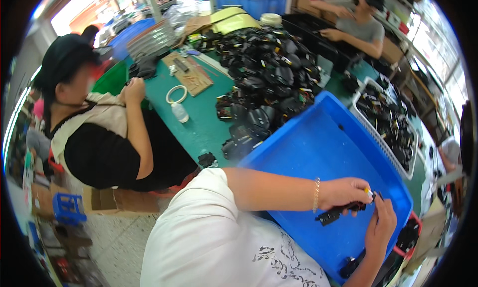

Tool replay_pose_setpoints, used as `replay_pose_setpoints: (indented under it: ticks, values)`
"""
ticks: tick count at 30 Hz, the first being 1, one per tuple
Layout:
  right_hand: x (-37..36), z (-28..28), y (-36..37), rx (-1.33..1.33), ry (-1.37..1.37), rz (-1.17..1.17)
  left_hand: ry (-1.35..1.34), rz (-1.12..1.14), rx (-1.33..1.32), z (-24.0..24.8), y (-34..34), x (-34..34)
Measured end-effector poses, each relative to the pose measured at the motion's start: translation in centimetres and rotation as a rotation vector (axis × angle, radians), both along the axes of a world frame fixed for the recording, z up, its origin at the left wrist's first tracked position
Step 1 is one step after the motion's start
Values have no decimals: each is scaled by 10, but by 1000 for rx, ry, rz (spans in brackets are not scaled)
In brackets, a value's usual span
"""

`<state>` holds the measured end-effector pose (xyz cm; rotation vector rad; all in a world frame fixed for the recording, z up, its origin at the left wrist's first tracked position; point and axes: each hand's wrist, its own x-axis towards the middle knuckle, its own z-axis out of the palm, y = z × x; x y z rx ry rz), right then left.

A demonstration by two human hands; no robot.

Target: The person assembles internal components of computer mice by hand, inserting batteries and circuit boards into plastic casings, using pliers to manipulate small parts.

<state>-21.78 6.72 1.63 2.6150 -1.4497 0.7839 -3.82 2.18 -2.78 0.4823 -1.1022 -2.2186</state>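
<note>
Over the right half of a large blue tray (318,147), my two hands meet at the fingertips. My left hand (343,193), with a beaded bracelet at its wrist, is closed around a black plastic part (329,215) whose blocky end sticks out below the fingers. A small yellow and white piece (369,192) shows at its thumb and fingertips. My right hand (382,219) comes up from the lower edge with its fingers pinched together against that spot; a small dark bit shows at their tips. Exactly what the right fingers grip is too small to tell. A few black pieces (351,266) lie in the tray's near corner.
A big heap of black parts (269,63) covers the green table (199,132) beyond the tray. A white basket (388,132) of similar parts stands right. A bottle (179,112) and wooden board (187,72) lie left. One co-worker (99,117) sits left; another (361,28) works far right.
</note>
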Motion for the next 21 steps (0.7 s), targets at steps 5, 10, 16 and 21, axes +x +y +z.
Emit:
replay_pose_setpoints:
  ticks: [5, 10, 16, 21]
  values:
    - [9, -4, -1, 92, 41, -62, -62, 37, 26, 0, 4, 0]
    - [10, -9, -2, 187, 54, -92, -98, 54, 28, 1, -3, 4]
    - [4, -13, -1, 94, -269, -279, -150, 97, -18, -3, -6, 5]
    - [-24, -9, 20, 123, -343, -320, -176, 13, -53, -1, 0, -9]
